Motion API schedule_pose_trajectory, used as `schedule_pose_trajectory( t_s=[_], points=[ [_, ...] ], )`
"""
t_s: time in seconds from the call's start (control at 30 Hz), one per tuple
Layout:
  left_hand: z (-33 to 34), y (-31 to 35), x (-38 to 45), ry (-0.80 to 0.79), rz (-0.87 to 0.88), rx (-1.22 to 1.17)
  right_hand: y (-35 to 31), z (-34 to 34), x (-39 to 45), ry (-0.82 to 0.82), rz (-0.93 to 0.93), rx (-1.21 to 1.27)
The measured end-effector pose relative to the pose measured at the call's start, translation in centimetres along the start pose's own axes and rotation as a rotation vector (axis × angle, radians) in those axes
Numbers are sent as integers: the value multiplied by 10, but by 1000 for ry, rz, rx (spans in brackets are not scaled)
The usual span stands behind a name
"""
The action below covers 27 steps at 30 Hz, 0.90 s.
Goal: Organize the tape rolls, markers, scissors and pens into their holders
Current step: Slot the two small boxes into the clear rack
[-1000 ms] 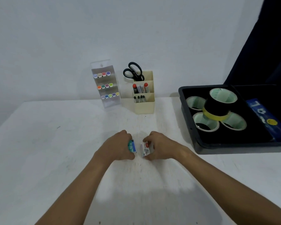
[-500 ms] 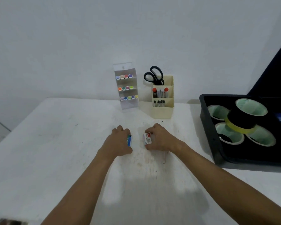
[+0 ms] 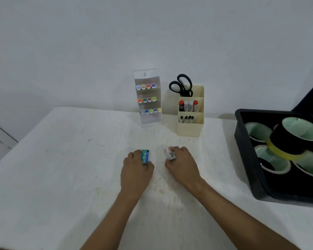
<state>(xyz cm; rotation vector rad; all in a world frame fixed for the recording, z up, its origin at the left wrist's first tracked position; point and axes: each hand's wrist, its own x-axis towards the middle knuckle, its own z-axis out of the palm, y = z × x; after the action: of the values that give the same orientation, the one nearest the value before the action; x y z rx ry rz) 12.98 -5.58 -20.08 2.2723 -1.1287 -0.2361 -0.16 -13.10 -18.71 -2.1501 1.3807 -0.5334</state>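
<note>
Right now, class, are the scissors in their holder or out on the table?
In. The scissors stand blades-down in the back compartment of the cream holder, with only the black handles showing above its rim.

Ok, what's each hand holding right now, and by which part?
Left hand pinches a small green-and-blue box by its long sides; right hand pinches a small white box the same way, both low over the table.

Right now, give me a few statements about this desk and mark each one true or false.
1. The scissors stand in the cream holder. True.
2. The left hand holds a red marker. False: it holds a small green and blue box.
3. The tape rolls sit in the black tray. True.
4. The right hand is empty. False: it holds a small white box.
</note>
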Motion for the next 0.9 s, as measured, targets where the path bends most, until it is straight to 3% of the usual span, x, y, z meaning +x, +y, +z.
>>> schedule_pose_trajectory(
  t_s=[0.33, 0.9],
  points=[
    [-6, 36, 80, 140, 25, -134, -39, 2, 76, 161, -49, 183],
    [12, 32, 138, 42, 116, 28, -29, 29, 138, 47, -60, 55]
  ],
)
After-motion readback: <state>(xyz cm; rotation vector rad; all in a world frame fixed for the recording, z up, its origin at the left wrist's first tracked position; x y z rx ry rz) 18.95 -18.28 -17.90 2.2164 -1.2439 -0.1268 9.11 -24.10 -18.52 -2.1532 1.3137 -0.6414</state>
